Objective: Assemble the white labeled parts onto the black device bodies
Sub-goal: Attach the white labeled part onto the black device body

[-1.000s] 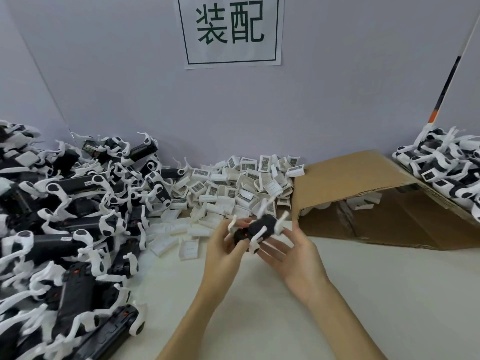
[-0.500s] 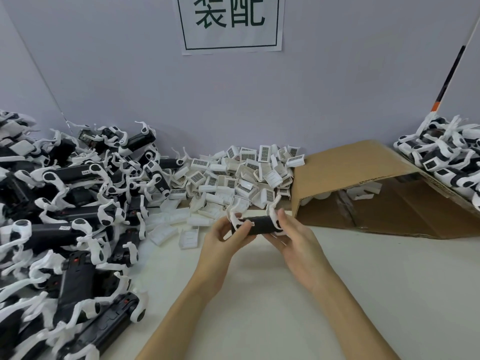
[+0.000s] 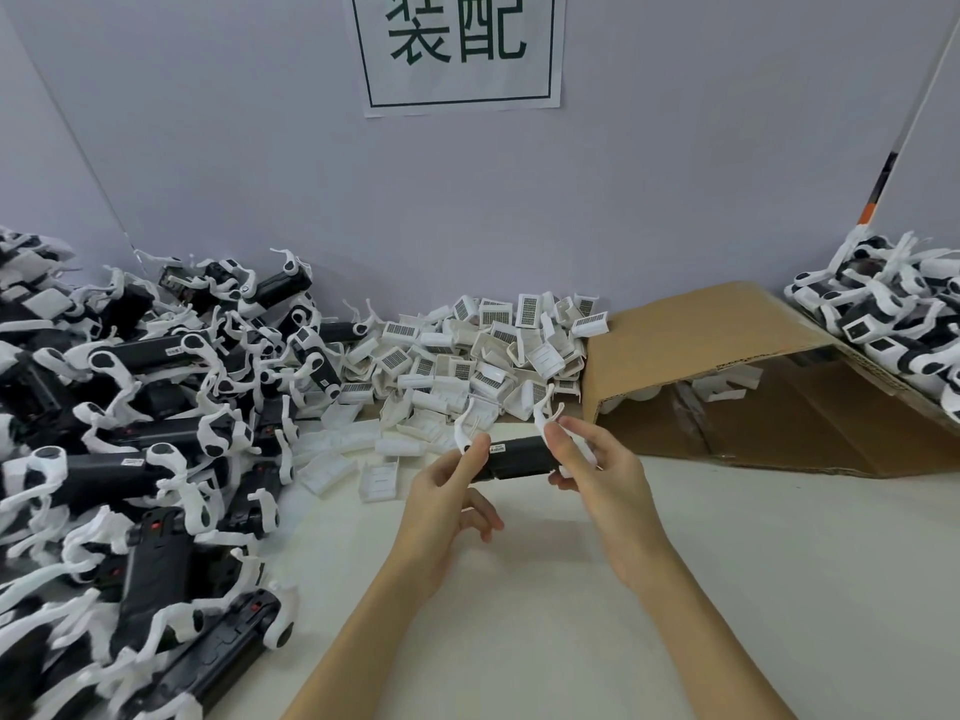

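Black bodies pile [image 3: 130, 459]: heaped on table's left.
White labeled parts [image 3: 478, 350]: heaped by the wall.
Held body [image 3: 519, 457]: above table [image 3: 727, 589]; looks light, rigid; grip its ends, spare thin white arms.
Left hand [image 3: 441, 504]: pinching one end.
Right hand [image 3: 597, 472]: gripping the other end.

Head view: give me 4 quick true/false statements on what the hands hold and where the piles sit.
1. Both hands grip one black device body. True: left hand and right hand each hold an end.
2. The pile of white labeled parts lies inside the cardboard box. False: it lies left of the box, against the wall.
3. Black bodies are heaped at left. True.
4. The held body lies on the table. False: it is held above it.
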A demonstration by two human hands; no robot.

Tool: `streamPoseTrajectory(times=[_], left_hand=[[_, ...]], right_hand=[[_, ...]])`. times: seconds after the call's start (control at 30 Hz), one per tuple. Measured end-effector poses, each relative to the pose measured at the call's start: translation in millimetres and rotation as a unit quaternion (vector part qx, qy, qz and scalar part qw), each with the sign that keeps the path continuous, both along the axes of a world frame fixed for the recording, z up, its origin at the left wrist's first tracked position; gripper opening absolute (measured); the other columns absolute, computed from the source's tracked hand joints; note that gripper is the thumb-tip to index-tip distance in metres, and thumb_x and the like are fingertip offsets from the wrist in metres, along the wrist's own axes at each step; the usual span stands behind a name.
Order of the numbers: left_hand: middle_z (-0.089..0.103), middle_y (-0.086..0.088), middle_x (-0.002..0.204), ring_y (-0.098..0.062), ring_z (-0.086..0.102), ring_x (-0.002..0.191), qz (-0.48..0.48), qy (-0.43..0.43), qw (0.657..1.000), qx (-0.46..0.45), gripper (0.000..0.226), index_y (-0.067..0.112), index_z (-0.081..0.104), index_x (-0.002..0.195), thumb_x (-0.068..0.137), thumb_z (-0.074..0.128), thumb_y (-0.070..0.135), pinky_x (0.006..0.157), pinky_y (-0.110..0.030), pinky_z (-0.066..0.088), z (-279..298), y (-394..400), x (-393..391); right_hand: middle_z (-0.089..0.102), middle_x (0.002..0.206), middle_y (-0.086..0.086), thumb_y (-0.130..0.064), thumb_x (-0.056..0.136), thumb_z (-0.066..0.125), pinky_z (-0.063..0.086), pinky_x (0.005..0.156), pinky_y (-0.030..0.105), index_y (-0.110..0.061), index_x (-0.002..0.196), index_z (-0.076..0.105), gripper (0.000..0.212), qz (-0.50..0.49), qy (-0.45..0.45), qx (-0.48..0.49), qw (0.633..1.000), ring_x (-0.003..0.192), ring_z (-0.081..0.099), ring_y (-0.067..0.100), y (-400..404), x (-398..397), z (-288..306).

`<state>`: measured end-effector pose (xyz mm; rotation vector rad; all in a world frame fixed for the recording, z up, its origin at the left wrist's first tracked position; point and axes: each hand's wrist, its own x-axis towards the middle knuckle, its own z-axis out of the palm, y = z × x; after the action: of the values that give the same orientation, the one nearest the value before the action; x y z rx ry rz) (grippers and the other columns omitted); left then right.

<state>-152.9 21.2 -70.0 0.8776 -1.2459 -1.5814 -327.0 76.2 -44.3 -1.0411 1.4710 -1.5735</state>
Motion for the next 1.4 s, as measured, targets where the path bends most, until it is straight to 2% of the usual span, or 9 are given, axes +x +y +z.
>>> streamPoseTrajectory(times=[0.13,0.27,0.4,0.57,0.67,0.77,0.9,1.07,1.4], left_hand=[[0.077,-0.012,0.118,-0.032,0.072,0.083,-0.008,0.058,0.998,-0.009,0.055,0.013,0.068,0.134,0.091,0.081,0.045,0.064,-0.033,0.055,1.0,0.5,-0.3],[0.068,-0.013,0.120,-0.024,0.063,0.093,-0.041,0.149,0.988,-0.006,0.066,0.022,0.063,0.149,0.087,0.071,0.002,0.070,-0.030,0.053,4.1,-5.8,5.1],[0.067,-0.009,0.121,-0.023,0.063,0.107,-0.048,0.127,0.988,-0.073,0.061,0.029,0.061,0.151,0.098,0.068,0.001,0.095,-0.032,0.054,2.6,-1.3,1.4],[0.067,-0.008,0.138,-0.034,0.064,0.130,-0.043,0.061,0.988,-0.135,0.057,0.031,0.053,0.153,0.102,0.069,0.009,0.109,-0.039,0.054,0.4,1.6,1.2],[0.062,-0.001,0.150,-0.029,0.061,0.138,-0.069,-0.015,0.982,-0.177,0.071,0.042,0.040,0.162,0.105,0.070,0.011,0.113,-0.037,0.053,2.5,-0.2,5.7],[0.052,0.015,0.159,-0.023,0.057,0.144,-0.146,-0.042,0.977,-0.151,0.092,0.055,0.032,0.162,0.099,0.076,0.006,0.110,-0.029,0.053,4.0,-2.0,12.3],[0.039,-0.001,0.170,-0.028,0.054,0.147,-0.205,-0.004,0.974,-0.091,0.094,0.052,0.036,0.162,0.091,0.085,0.015,0.121,-0.050,0.046,4.0,-3.0,21.1],[0.074,-0.012,0.133,-0.035,0.075,0.110,-0.048,-0.010,0.998,-0.032,0.064,0.025,0.062,0.144,0.094,0.071,0.064,0.104,-0.052,0.058,10.4,2.9,6.7],[0.076,0.001,0.127,-0.021,0.068,0.117,0.035,0.028,0.994,-0.102,0.048,0.036,0.072,0.133,0.087,0.080,0.044,0.100,-0.031,0.049,12.2,1.5,12.0]], right_hand=[[0.070,0.127,-0.003,-0.060,0.080,0.075,0.061,0.095,0.034,-0.024,0.132,0.070,0.063,0.021,0.000,-0.016,1.000,0.098,0.075,0.008,-0.7,0.1,-1.4],[0.070,0.129,0.013,-0.041,0.102,0.062,0.052,0.102,0.040,-0.010,0.129,0.073,0.043,0.130,-0.258,-0.054,0.956,0.114,0.070,0.028,-2.3,-2.5,2.4],[0.070,0.130,0.025,-0.048,0.106,0.049,0.044,0.116,0.046,-0.004,0.131,0.070,0.055,0.102,-0.408,-0.012,0.907,0.125,0.067,0.036,-3.8,0.8,-0.7],[0.078,0.105,0.022,-0.055,0.098,0.060,0.063,0.066,0.036,-0.013,0.120,0.069,0.049,0.093,-0.229,0.077,0.966,0.081,0.077,0.030,-3.9,2.0,3.6],[0.075,0.094,0.026,-0.052,0.096,0.067,0.054,0.050,0.028,-0.012,0.120,0.069,0.046,0.090,-0.268,0.106,0.953,0.063,0.067,0.024,-2.6,-4.6,5.4],[0.072,0.100,0.024,-0.037,0.090,0.076,0.052,0.055,0.029,-0.008,0.126,0.069,0.047,0.100,-0.331,0.097,0.933,0.070,0.068,0.027,-0.7,-10.9,7.5],[0.074,0.101,0.016,-0.021,0.088,0.075,0.045,0.071,0.035,-0.007,0.121,0.070,0.036,0.093,-0.327,0.060,0.939,0.091,0.073,0.030,0.4,-15.6,7.3],[0.076,0.107,0.009,-0.020,0.084,0.077,0.046,0.090,0.034,-0.012,0.125,0.073,0.042,0.159,-0.246,0.014,0.956,0.092,0.071,0.017,2.4,-14.2,8.0],[0.072,0.127,-0.007,-0.031,0.103,0.064,0.049,0.112,0.039,-0.022,0.143,0.057,0.042,0.112,-0.087,-0.021,0.990,0.120,0.065,0.008,-2.2,2.3,-5.0]])
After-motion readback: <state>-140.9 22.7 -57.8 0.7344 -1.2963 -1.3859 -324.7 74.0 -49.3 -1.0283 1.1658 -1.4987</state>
